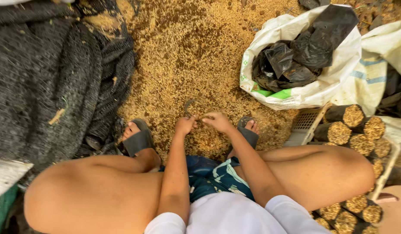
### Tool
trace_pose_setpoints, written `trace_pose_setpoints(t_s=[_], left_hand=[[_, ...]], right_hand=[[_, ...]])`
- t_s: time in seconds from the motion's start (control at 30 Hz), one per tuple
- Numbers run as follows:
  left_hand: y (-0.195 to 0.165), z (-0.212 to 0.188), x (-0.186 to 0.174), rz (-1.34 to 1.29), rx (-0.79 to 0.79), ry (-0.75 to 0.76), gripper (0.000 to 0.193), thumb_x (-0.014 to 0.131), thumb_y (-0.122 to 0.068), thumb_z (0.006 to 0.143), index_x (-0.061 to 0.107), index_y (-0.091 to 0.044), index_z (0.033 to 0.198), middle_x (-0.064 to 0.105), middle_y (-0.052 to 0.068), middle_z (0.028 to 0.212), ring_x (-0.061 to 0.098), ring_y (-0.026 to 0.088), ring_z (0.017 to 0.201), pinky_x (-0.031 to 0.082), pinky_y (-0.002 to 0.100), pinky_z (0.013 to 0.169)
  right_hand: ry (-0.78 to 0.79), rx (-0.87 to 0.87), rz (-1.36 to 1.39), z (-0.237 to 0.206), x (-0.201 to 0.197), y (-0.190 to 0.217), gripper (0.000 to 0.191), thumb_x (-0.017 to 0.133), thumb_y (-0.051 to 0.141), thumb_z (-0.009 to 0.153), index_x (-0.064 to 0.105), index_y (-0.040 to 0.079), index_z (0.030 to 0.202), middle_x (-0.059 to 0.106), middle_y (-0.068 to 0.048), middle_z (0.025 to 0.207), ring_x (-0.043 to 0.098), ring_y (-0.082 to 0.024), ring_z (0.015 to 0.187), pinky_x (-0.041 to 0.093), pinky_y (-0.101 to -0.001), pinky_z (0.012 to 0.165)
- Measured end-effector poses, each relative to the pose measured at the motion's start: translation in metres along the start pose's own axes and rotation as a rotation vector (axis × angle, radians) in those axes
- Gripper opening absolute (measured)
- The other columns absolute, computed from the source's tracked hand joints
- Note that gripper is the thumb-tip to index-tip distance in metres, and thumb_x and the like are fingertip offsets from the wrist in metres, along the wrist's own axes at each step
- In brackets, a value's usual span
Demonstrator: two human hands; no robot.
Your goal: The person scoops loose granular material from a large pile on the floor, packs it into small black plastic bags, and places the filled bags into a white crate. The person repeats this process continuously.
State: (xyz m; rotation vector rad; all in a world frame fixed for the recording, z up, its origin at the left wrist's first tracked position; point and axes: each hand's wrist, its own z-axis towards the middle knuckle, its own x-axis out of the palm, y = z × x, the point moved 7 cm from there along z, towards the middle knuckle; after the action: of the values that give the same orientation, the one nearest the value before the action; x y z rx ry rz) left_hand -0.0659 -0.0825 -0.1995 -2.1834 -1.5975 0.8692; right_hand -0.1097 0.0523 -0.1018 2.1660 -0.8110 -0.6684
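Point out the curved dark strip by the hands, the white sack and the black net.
curved dark strip [188, 105], head view, its bend.
white sack [335, 78], head view, its outer wall.
black net [44, 78], head view, its middle.

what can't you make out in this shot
- Head view: small dark curved piece at the left hand and right hand: too small to identify, grip unclear.
- White sack: black bags hide its contents.
- Filled black cylinders: partly cut off by the right edge.
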Motion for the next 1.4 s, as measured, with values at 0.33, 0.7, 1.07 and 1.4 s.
trace_pose_setpoints(t_s=[0.33,0.7,1.07,1.4], left_hand=[[-0.001,-0.010,0.008,-0.161,0.138,0.078,0.037,0.052,-0.032,0.101,0.071,-0.003,0.090,0.071,0.012,0.080,0.066,0.023,0.073,0.052,0.040,0.074],[-0.001,-0.018,0.004,-0.127,0.246,0.148,0.034,0.049,-0.030,0.101,0.068,-0.002,0.095,0.072,0.012,0.088,0.066,0.025,0.077,0.053,0.042,0.076],[-0.015,-0.008,-0.036,0.291,-0.037,0.143,0.080,0.057,-0.067,0.098,0.048,0.002,0.138,0.058,0.024,0.129,0.058,0.035,0.120,0.048,0.049,0.101],[-0.035,-0.014,-0.027,0.144,0.022,-0.328,0.053,0.062,-0.044,0.099,0.048,-0.023,0.146,0.054,0.013,0.133,0.063,0.029,0.112,0.054,0.046,0.092]], right_hand=[[-0.102,-0.328,-0.537,0.005,0.011,0.050,0.016,0.068,0.013,0.093,0.076,0.009,0.106,0.076,-0.012,0.104,0.070,-0.030,0.097,0.054,-0.0429,0.088],[-0.074,-0.148,-0.582,0.036,0.027,0.027,0.014,0.069,0.014,0.092,0.078,0.007,0.100,0.076,-0.016,0.098,0.073,-0.030,0.086,0.058,-0.0420,0.080],[0.073,0.254,-0.627,0.011,0.009,-0.057,0.102,0.083,0.061,0.086,0.034,-0.004,0.147,0.050,-0.032,0.138,0.055,-0.041,0.123,0.049,-0.0490,0.097],[-0.286,0.002,-0.423,0.001,0.021,-0.048,0.038,0.072,0.022,0.089,0.066,0.004,0.122,0.074,-0.019,0.102,0.072,-0.036,0.091,0.059,-0.0462,0.081]])
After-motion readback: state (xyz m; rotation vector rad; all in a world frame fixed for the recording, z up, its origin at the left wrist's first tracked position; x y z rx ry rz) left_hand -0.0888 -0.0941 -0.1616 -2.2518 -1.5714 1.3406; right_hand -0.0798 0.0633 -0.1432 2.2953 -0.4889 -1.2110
